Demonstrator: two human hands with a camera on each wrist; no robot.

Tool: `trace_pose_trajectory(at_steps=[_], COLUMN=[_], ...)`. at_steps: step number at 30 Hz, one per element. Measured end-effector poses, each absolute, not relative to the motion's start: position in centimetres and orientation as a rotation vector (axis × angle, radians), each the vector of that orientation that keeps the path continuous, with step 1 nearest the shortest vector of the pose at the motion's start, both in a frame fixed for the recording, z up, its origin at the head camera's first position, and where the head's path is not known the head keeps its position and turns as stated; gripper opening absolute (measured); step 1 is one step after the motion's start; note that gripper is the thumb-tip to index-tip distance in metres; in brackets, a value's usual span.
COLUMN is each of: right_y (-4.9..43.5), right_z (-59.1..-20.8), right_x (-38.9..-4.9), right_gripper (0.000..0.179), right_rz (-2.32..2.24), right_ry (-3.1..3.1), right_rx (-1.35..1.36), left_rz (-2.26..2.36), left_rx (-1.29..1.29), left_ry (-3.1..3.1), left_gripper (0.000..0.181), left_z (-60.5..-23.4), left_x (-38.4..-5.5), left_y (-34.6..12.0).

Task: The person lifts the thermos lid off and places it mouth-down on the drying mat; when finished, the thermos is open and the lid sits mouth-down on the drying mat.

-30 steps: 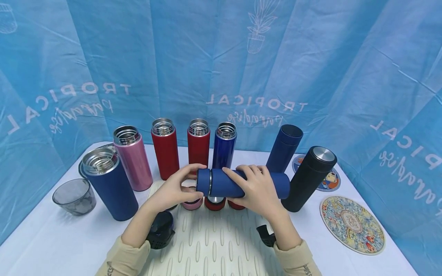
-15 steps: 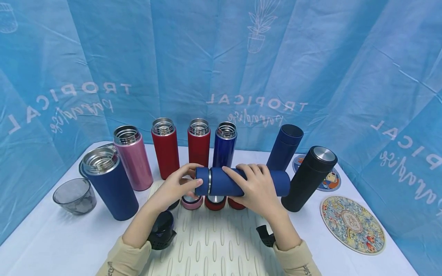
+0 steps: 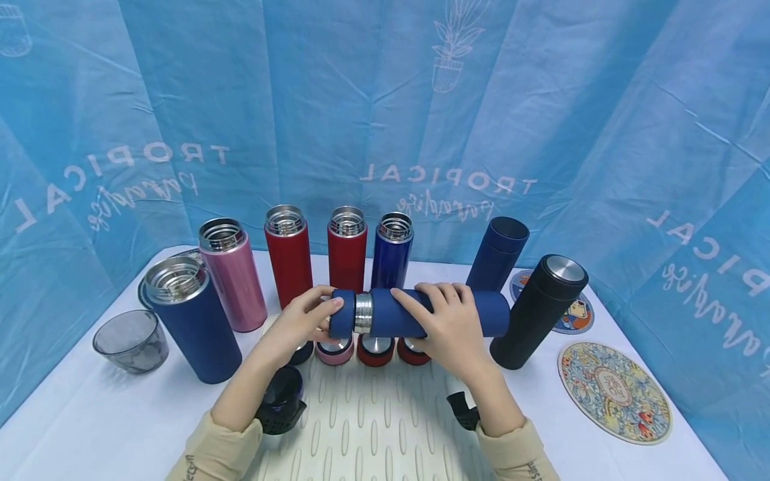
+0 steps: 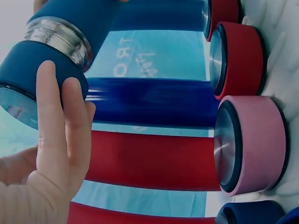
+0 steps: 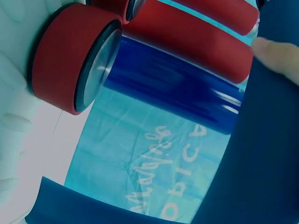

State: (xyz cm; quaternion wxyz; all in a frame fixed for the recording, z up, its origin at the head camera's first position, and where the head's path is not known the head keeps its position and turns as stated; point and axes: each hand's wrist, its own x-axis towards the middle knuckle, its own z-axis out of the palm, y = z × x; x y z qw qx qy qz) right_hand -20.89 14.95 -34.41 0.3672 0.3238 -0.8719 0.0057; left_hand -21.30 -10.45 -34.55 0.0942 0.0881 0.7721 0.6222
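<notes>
A matte blue thermos [image 3: 490,314] lies sideways in the air, held between two hands in the head view. My right hand [image 3: 448,324] grips its body from above. At its left end, my left hand [image 3: 301,321] holds the blue lid [image 3: 343,314], thumb in front. A silver neck [image 3: 363,312] shows between lid and body, and the left wrist view has this same steel band [image 4: 58,39]. Below stand a pink lid [image 3: 334,354], two red lids [image 3: 374,357] and a dark blue lid [image 3: 302,353], partly behind the left hand.
Open flasks stand behind: pink [image 3: 234,287], two red ones [image 3: 289,267], glossy blue [image 3: 391,260], and a wide blue one [image 3: 195,327] at left. A smoky glass bowl [image 3: 131,344], capped black thermos [image 3: 535,321], capped navy thermos [image 3: 493,260], round patterned mat [image 3: 613,394] and cream ribbed mat [image 3: 361,427] surround them.
The left hand has drawn the lid leftward from the body, so the thin silver line has become a wide exposed neck. The right hand has stayed nearly still on the body.
</notes>
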Motion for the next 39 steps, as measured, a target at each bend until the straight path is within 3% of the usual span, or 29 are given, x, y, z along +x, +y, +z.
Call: trace_pose_trajectory(at_steps=[18,27,39], right_y=[15.5,15.8,16.1], right_z=[-34.2,-34.1,-36.7], right_x=[-21.6,-25.1,-29.0], right_gripper=[0.085,0.081,0.087], right_rz=[0.824,1.326,1.487], right_ry=[-2.078,-2.046,-2.192], right_rx=[0.373,0.150,-0.049], left_rz=[1.798,1.758,1.760], left_rx=[0.336,0.354,0.346], left_ry=[2.351,2.373,2.371], left_gripper=[0.051,0.051,0.050], left_z=[-34.0,-34.2,-34.7], left_x=[-21.2,-21.3,-21.3], left_y=[-10.6,-10.7,-10.7])
